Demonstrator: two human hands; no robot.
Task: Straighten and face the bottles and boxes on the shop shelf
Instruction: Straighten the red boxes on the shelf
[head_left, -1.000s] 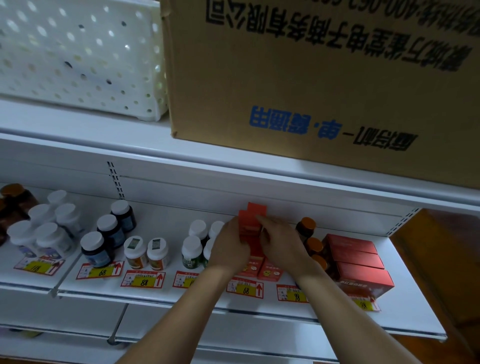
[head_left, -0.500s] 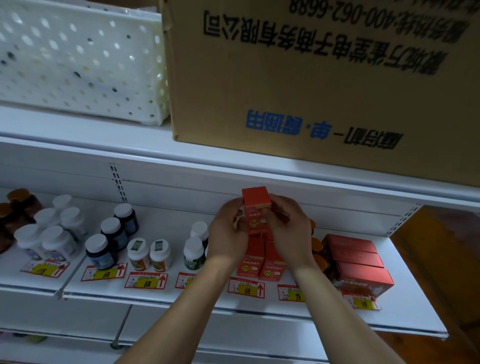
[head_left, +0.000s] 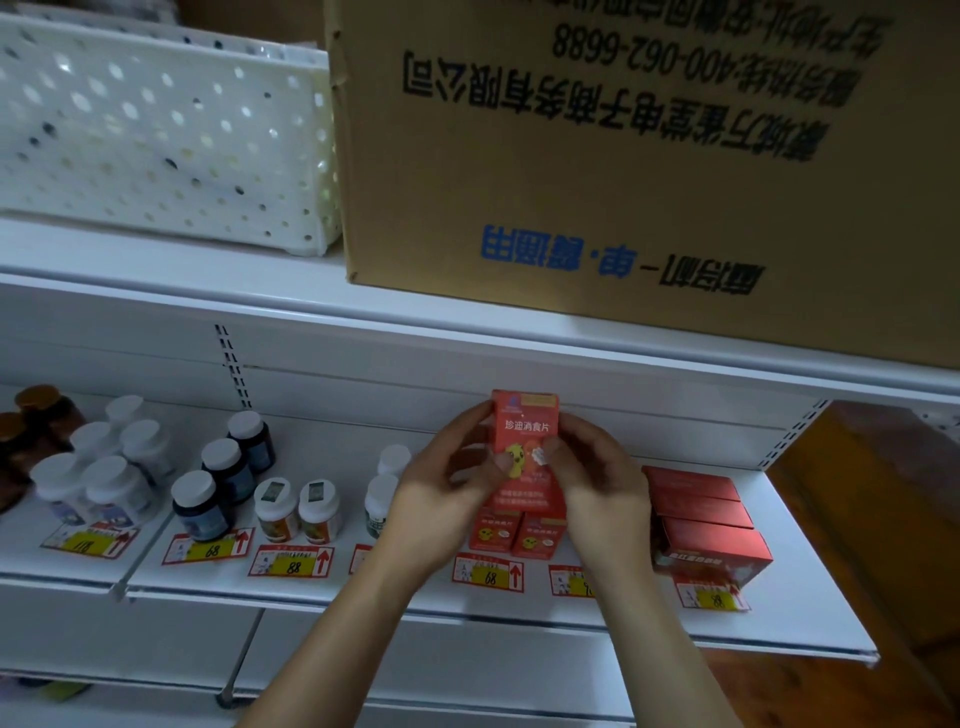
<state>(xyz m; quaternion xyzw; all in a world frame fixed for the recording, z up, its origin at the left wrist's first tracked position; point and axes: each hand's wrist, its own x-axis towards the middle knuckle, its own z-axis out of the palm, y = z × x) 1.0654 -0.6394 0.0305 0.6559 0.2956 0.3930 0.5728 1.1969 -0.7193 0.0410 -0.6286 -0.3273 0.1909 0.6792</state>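
Above the shelf (head_left: 467, 618) edge, I see my left hand (head_left: 441, 499) and right hand (head_left: 597, 488) pinching an upright orange-red box (head_left: 524, 431), printed face toward me, raised over two matching boxes (head_left: 514, 535); white-capped bottles (head_left: 291, 509) stand left, red cartons (head_left: 701, 519) right, a cardboard carton (head_left: 649, 156) overhead.

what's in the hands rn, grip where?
One small red box, upright, lifted off the shelf. Left hand and right hand grip its side edges, thumbs on front.
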